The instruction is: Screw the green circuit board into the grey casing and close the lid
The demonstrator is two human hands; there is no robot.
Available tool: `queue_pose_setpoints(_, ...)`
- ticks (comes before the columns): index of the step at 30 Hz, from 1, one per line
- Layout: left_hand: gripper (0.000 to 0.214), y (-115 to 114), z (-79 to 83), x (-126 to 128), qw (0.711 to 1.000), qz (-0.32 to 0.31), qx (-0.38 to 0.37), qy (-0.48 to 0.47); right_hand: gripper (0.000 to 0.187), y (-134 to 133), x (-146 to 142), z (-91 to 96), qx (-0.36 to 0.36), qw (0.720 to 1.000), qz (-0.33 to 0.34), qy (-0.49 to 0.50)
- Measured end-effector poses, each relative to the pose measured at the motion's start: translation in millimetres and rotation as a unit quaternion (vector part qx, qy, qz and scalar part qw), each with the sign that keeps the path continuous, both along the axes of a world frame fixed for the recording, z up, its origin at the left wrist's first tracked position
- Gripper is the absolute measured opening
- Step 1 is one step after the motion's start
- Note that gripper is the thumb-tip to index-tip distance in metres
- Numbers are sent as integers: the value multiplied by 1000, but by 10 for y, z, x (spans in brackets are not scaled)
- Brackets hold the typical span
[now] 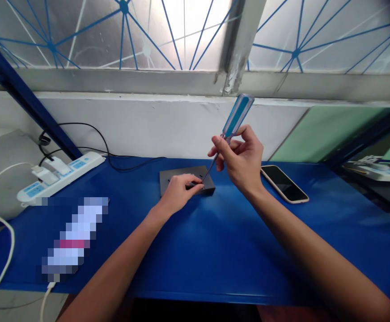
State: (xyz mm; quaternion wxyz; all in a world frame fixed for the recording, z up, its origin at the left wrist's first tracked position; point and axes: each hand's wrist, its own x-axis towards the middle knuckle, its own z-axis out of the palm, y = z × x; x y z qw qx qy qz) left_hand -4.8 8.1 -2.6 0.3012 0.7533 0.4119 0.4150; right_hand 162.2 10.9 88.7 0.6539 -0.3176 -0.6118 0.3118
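Observation:
A flat grey square plate [173, 175] lies on the blue table [215, 250] near its back edge. My left hand [180, 190] rests on the plate's near right part, fingers curled and pressed down on it. My right hand [242, 158] is closed round a screwdriver [235, 117] with a clear blue-striped handle. The screwdriver tilts up to the right, and its thin shaft runs down to the left, with the tip reaching the plate beside my left fingertips.
A smartphone [284, 183] lies face up right of my right hand. A white power strip [61, 176] with plugs and black and white cables sits at the left. A blurred-out object [74, 237] lies front left. A wall and window stand behind the table.

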Motion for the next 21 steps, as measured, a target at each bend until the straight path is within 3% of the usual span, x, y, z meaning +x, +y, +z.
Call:
queue_pose_setpoints(5,11,-2,61,48,999,-12,29,-37,40,0,-6,-42,5,1000,9,-19)
queue_pose_setpoints(21,8,23,19,66,1000,15,-23,-15,36,64,2,-236,-8,999,33,-31)
